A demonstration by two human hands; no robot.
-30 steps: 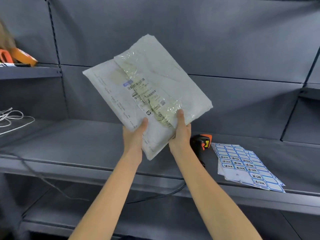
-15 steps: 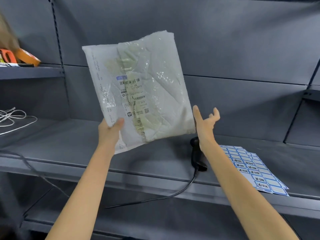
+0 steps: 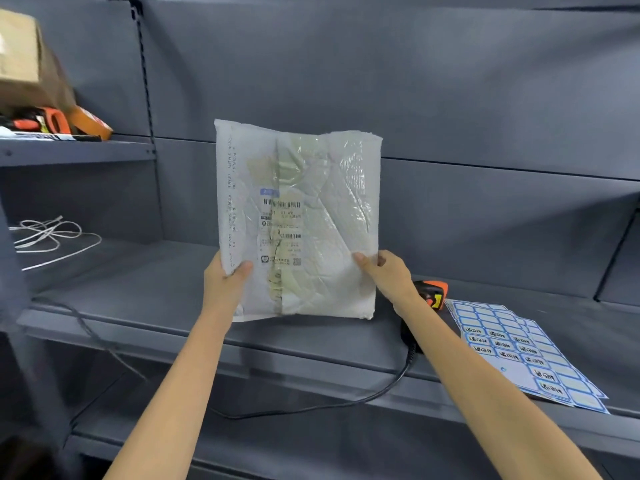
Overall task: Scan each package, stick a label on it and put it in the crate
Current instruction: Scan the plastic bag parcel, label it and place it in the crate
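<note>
The right hand [image 3: 384, 271], open half a second ago, is gripping the package [image 3: 298, 223] again beside the left hand [image 3: 225, 282]. Both are holding it upright above the shelf [image 3: 138, 299], barcode facing out, likely ready for the scanner [image 3: 431, 294].

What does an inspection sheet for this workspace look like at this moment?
Surface: grey metal shelf, mostly bare.
Job's things: package held upright, barcode facing the camera; scanner lying on the shelf; label sheets at the right; crate not in view.
Clutter: box and orange tools on the upper left shelf.
Grippers: left hand and right hand grip the package's lower edges.
Cables: scanner cable hangs off the front; white cord at the left.
Surroundings: grey back panels.
</note>
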